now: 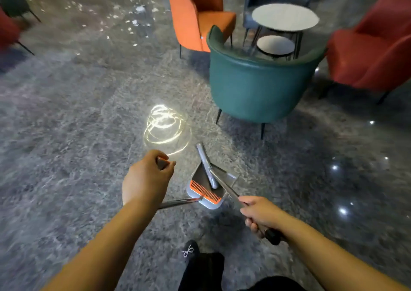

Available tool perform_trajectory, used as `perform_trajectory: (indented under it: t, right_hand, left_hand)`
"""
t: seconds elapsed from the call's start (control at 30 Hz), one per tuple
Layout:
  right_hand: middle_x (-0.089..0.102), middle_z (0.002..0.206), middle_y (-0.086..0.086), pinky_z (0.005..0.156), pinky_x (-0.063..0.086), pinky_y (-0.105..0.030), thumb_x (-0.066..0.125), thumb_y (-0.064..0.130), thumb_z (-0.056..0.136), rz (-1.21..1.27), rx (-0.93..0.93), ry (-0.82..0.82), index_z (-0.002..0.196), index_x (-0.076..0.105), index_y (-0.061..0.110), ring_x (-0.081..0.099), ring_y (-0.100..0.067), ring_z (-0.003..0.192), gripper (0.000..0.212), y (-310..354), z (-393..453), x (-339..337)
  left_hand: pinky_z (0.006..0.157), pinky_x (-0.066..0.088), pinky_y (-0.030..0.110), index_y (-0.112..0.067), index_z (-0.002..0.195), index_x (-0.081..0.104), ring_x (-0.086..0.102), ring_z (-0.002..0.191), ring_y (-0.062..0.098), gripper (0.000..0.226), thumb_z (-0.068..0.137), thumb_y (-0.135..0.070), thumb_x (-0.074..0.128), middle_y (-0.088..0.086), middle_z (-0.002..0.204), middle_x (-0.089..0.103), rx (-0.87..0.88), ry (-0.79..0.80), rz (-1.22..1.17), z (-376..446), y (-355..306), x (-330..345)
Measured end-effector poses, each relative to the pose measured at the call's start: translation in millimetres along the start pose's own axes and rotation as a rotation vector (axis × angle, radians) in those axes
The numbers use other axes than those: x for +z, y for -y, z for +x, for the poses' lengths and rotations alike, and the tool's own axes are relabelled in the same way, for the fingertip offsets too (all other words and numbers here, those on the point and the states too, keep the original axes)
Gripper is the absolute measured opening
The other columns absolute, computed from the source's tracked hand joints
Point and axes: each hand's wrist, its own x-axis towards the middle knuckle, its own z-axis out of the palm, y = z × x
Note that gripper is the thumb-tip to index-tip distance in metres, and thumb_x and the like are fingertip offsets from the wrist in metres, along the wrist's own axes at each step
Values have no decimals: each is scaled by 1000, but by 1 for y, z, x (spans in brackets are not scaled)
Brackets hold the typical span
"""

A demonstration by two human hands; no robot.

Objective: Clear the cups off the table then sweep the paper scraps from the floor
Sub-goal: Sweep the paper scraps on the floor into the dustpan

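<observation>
A glossy grey marble floor point(66, 135) filled the lounge. Nearest, the right hand point(260, 215) was wrapped tight around a metal broom handle point(224, 187), and the left hand point(148, 177) was closed on the orange-tipped top of the dustpan handle point(178, 202). Just beyond them the grey dustpan point(205, 185) with its orange comb hung over the floor. Farther right stood a teal chair point(260, 86) before a round white counter point(285, 17). Paper scraps point(124, 17) lay scattered far left
</observation>
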Motion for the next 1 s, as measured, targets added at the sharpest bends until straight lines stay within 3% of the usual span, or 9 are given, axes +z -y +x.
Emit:
perform_trajectory:
  t: [0.1,0.23,0.43,0.57,0.73,0.9,1.0]
  right_hand:
    - [49,47,-3,40,32,-14,38,9,97,-9,27,54,127,48,36,40,-11,34,42,48,43,26]
    - [48,48,-4,38,31,-13,41,7,98,-36,17,107,145,37,24,39,-10,33,50,113,90,61]
    - [48,55,-8,39,34,-23,44,3,98,-191,-43,156,148,32,15,43,-12,35,53,200,145,90]
    - [47,56,-6,36,31,-15,43,6,97,-306,-47,195,145,37,22,41,-10,34,51,265,186,92]
    - [51,63,-9,36,33,-16,39,1,92,-434,-46,280,148,32,21,43,-12,39,60,354,256,85]
    - [58,75,-11,42,40,-22,39,-3,85,-428,1,384,149,31,23,51,-13,48,70,441,327,67]
    - [63,88,-10,48,43,-27,42,2,92,-489,32,453,151,25,28,56,-14,55,66,494,363,61]
  left_hand:
    - [54,42,24,-36,91,56,56,68,5,13,88,-45,65,-24,73,58,-34,-24,0,49,24,-23]
    - [52,35,21,-37,90,57,53,66,5,13,85,-46,66,-25,71,59,-58,-86,15,107,52,-50]
    - [53,34,23,-35,93,60,52,69,12,14,85,-45,67,-28,65,52,-111,-193,18,188,80,-72]
    - [59,40,29,-35,92,62,58,73,19,13,84,-42,69,-22,66,53,-155,-254,-7,247,94,-78]
    - [60,39,29,-37,86,58,54,70,19,13,84,-43,69,-24,63,48,-232,-322,4,339,98,-73]
    - [65,50,34,-35,91,59,59,75,24,14,84,-46,66,-12,73,60,-304,-360,23,435,92,-72]
    - [66,48,34,-34,96,63,56,75,23,17,84,-45,67,-19,68,53,-344,-396,12,488,92,-74]
